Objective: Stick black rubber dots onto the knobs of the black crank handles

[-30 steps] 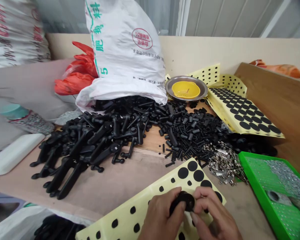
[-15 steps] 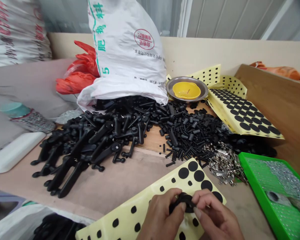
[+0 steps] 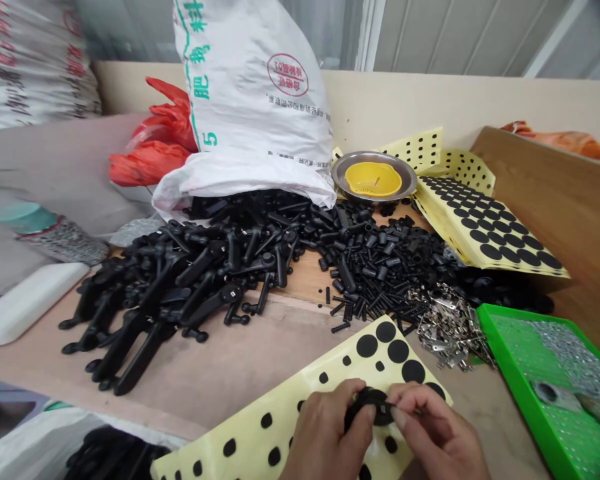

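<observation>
My left hand (image 3: 330, 427) is closed round a small round black plastic part (image 3: 380, 405), with the thumb on its near side. At the part's right edge, the thumb and fingertips of my right hand (image 3: 435, 427) are pinched together; whether a small piece is also between them is hidden. Both hands are over a pale yellow sheet of black round stickers (image 3: 250, 437). Large dots run along the sheet's right end, smaller ones across the rest.
Black plastic arms (image 3: 165, 287) are heaped at left before a white woven sack (image 3: 255, 87). Small black parts (image 3: 375, 260), metal clips (image 3: 450, 327) and a green tray (image 3: 525, 400) lie right. Behind them are a steel bowl (image 3: 340, 180) and a sticker stack (image 3: 490, 230).
The black part has tilted slightly between my fingers, so more of its flat face shows. My right hand has shifted a little to the right along its edge.
</observation>
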A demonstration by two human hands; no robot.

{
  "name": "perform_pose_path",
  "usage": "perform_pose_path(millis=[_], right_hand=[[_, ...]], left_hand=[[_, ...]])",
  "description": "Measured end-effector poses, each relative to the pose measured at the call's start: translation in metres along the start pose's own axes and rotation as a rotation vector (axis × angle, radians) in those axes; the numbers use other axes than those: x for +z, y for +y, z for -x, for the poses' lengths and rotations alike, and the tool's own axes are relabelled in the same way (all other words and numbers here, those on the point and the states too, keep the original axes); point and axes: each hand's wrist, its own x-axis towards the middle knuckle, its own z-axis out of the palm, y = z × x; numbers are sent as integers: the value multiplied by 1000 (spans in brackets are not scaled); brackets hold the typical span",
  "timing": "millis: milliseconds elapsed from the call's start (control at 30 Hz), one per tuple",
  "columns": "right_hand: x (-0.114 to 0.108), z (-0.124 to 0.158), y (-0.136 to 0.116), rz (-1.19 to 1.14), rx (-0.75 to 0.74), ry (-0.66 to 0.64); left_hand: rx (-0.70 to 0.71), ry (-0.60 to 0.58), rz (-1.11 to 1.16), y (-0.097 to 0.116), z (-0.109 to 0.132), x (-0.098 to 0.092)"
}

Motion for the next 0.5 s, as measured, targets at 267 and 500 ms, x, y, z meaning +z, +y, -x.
perform_pose_path(millis=[267, 500], right_hand=[[14, -1, -5, -94, 13, 158], [13, -1, -5, -107, 41, 101]], left_hand=[[25, 74, 40, 0, 4, 4], [80, 9, 55, 9, 3, -3]])
